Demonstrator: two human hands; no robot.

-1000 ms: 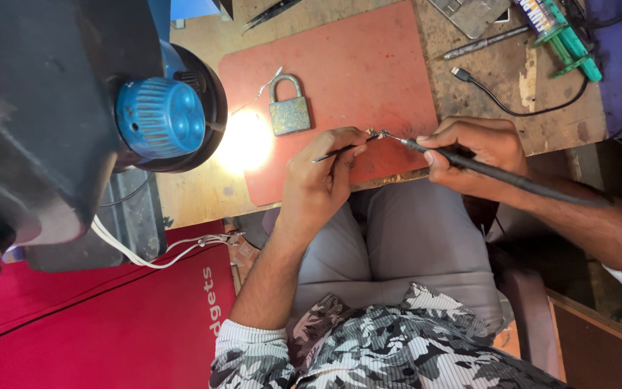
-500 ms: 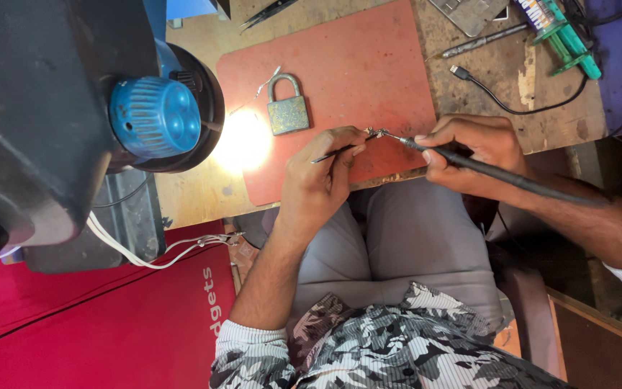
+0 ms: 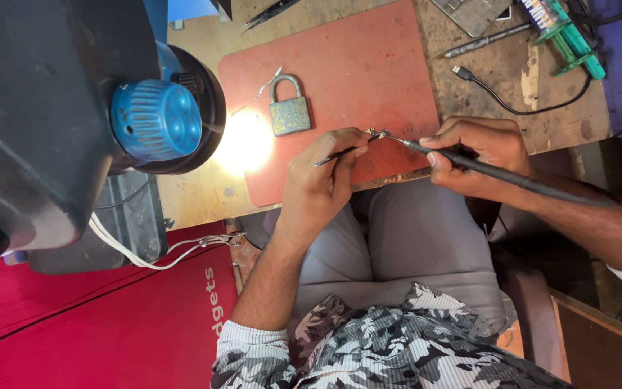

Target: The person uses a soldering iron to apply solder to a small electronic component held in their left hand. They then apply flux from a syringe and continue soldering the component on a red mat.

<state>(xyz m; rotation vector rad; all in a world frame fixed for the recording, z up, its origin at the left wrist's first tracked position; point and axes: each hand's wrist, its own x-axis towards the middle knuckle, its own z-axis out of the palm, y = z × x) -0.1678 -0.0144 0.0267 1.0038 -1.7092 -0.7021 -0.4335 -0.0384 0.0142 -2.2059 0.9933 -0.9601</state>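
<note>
Over a red rubber mat (image 3: 368, 65) on the worktop, the left hand (image 3: 322, 180) pinches slim tweezers (image 3: 340, 153) on a tiny metal part (image 3: 377, 133); the right hand (image 3: 476, 151) grips a black soldering iron (image 3: 512, 176), tip touching it, joint apparently unfinished, beside a brass padlock (image 3: 289, 112)
</note>
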